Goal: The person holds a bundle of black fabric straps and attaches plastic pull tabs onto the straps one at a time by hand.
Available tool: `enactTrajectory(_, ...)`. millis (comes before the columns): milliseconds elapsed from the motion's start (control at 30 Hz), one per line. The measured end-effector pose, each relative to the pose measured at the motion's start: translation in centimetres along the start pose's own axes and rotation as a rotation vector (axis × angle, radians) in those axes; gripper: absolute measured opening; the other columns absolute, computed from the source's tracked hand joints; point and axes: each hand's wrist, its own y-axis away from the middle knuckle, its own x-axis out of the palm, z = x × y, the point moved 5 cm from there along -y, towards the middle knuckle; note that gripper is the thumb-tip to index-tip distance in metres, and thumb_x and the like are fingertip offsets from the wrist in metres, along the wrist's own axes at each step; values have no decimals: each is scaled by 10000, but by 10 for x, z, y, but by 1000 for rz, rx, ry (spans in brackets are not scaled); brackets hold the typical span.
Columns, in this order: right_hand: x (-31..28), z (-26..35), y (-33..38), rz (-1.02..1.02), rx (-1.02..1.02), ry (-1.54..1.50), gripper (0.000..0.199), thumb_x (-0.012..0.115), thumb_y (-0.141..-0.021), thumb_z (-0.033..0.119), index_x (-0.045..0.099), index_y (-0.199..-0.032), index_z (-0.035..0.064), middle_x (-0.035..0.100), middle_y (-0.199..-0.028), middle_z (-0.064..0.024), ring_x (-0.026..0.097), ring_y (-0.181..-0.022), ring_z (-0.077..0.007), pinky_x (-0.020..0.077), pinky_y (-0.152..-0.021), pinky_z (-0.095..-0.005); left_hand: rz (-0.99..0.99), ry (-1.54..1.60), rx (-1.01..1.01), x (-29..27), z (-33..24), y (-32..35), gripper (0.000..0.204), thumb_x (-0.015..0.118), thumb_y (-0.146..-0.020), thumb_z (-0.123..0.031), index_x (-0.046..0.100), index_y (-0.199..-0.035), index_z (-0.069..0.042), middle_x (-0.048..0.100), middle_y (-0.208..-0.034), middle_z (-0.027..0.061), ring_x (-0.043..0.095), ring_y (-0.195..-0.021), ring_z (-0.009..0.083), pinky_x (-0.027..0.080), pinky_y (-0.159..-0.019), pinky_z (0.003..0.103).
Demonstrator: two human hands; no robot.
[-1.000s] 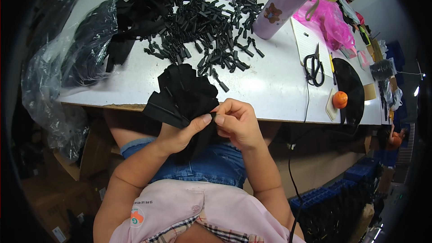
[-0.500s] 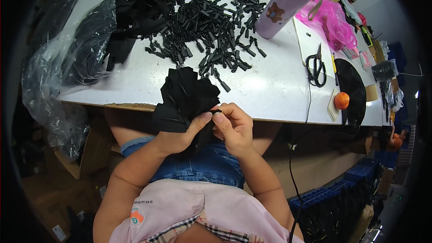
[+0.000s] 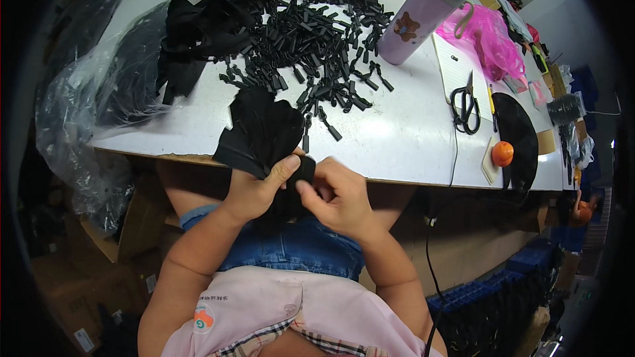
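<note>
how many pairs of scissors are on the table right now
1. The scissors, black-handled, lie on the white table to the person's right, between the lilac bottle and the orange ball. The clutter at the far right could hide more.

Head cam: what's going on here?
A person seated at a white table holds a fanned bundle of black strips at its near edge. The left hand grips the bundle from below, thumb pressed on top; the right hand pinches the end of one strip beside that thumb. On the table behind lies a loose pile of small black plastic pieces, with a lilac bottle and black scissors off to the right, untouched.
</note>
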Motion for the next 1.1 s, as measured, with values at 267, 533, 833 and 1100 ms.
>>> enactTrajectory(267, -22, 25, -10, -488, -466, 339, 354, 645, -600, -40, 588, -942, 29, 524, -786, -59, 435, -538, -132, 351, -402, -213, 121, 44, -15, 10, -6, 2, 368, 607, -749, -68, 469, -1085, -12, 543, -890, 32, 500, -700, 64, 414, -573, 186)
enactTrajectory(533, -17, 19, 5, -490, -398, 65, 186, 632, -645, -35, 583, -817, 14, 529, -701, -52, 476, -528, -100, 368, -439, -179, 75, 223, -147, 8, 4, 3, 259, 632, -737, -137, 528, -943, -20, 519, -797, 20, 475, -642, 66, 394, -543, 185)
enactTrajectory(833, 0, -12, 7, -217, 226, -564, 81, 556, -794, 63, 548, -803, -17, 551, -656, -33, 478, -505, -48, 389, -455, -161, 15, -24, 80, 10, 0, 7, 160, 563, -791, -130, 541, -906, -21, 520, -788, 17, 471, -693, 84, 399, -643, 202)
enactTrajectory(1100, -3, -14, -2, -94, 328, -680, 92, 554, -779, 69, 554, -825, -11, 534, -660, -43, 496, -552, -103, 413, -513, -208, 53, -118, 225, 12, -14, 12, 177, 570, -793, -100, 509, -939, -19, 521, -807, 60, 528, -702, 112, 460, -594, 241)
